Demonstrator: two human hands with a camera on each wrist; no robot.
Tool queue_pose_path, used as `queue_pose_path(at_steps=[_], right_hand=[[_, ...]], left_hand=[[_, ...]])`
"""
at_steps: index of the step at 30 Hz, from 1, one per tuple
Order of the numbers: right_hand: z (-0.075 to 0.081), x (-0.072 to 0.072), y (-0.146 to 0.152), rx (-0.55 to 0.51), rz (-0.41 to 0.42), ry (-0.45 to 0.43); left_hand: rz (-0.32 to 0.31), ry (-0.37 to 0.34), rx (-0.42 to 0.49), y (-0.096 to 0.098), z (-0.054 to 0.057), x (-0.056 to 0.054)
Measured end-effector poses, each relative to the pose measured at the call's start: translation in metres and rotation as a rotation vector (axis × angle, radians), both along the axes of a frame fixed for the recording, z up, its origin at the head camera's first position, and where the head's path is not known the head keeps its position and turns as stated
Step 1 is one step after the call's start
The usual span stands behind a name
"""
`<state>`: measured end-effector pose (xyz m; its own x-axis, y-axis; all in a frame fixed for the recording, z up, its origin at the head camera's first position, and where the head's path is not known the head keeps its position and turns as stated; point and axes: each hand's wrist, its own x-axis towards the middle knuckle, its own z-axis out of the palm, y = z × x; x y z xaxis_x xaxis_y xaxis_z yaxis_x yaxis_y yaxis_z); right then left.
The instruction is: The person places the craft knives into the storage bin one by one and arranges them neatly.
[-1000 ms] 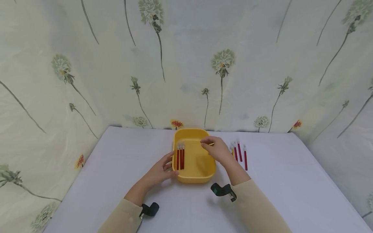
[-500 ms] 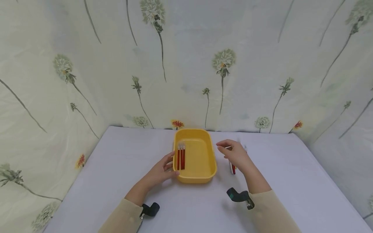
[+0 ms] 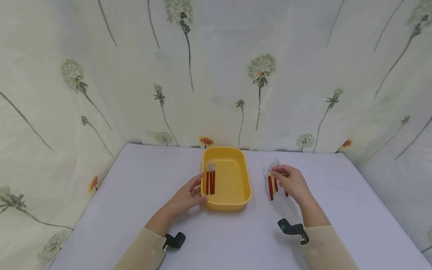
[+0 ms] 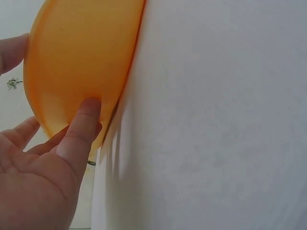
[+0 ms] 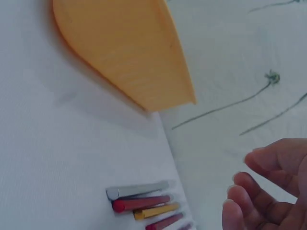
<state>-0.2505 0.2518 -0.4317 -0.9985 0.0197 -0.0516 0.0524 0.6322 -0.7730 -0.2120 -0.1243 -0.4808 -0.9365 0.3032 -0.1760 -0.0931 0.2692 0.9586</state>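
A yellow tray (image 3: 231, 183) stands in mid-table, holding several red pen-like sticks (image 3: 210, 182) with pale tips, side by side along its left wall. My left hand (image 3: 185, 197) rests against that left side; the left wrist view shows relaxed fingers (image 4: 86, 112) touching the outer wall. Right of the tray lies a loose group of similar sticks: red ones (image 3: 271, 187), a yellow one (image 5: 156, 211) and a whitish one (image 5: 139, 190). Over this group hovers my right hand (image 3: 293, 183), thumb and fingertips apart with nothing between them; it hides part of the group.
The white tabletop (image 3: 222, 240) runs back to a wall cloth (image 3: 216, 75) printed with dandelions, close behind the tray. A dark wrist camera (image 3: 291, 228) sits at the right wrist and another camera (image 3: 175, 240) at the left.
My right hand has moved right, from above the tray to over the loose sticks on the table. My left hand keeps its place at the tray. The head view has shifted slightly.
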Motion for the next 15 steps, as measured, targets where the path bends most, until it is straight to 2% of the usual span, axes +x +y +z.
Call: queue_pose_path(at_steps=[7,15], right_hand=[[-0.018,-0.004,0.022,-0.008,-0.04,-0.013],[-0.035,-0.012,0.04,0.041,-0.082,-0.033]], left_hand=[[0.0,0.004,-0.006,0.0,-0.003,-0.001],[-0.001,0.015,0.001,-0.001,-0.004,-0.001]])
